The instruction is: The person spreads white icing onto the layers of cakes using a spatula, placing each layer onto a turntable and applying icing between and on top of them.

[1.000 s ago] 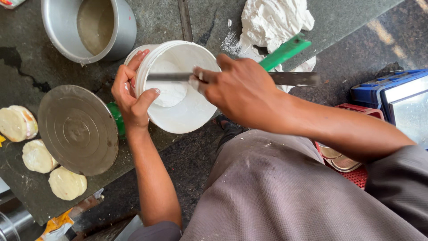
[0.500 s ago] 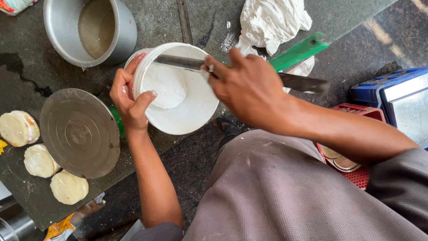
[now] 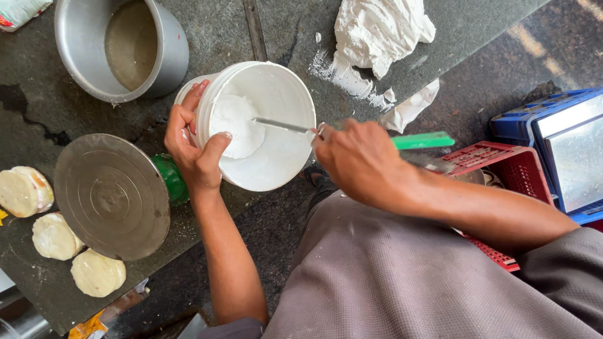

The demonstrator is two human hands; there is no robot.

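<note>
Left hand (image 3: 196,147) grips the tilted white bucket (image 3: 260,125) at its rim over the table (image 3: 226,37) edge, right hand (image 3: 361,163) closed on a knife (image 3: 282,125) scraping white paste (image 3: 235,132) inside; hard scraping risks tipping the bucket floorward.

**Plastic, Steel and Stone at the Counter**

The white tub (image 3: 276,157) looked like smooth, faintly glossy plastic, with a soft, matt white paste (image 3: 235,132) inside. The knife blade (image 3: 282,125) was bright metal. Beside them, the round lid (image 3: 110,194) and the pot (image 3: 88,56) were brushed, dull-shining steel. The counter (image 3: 239,25) appeared to be rough, matt dark stone. The crate (image 3: 515,169) was red plastic.
</note>
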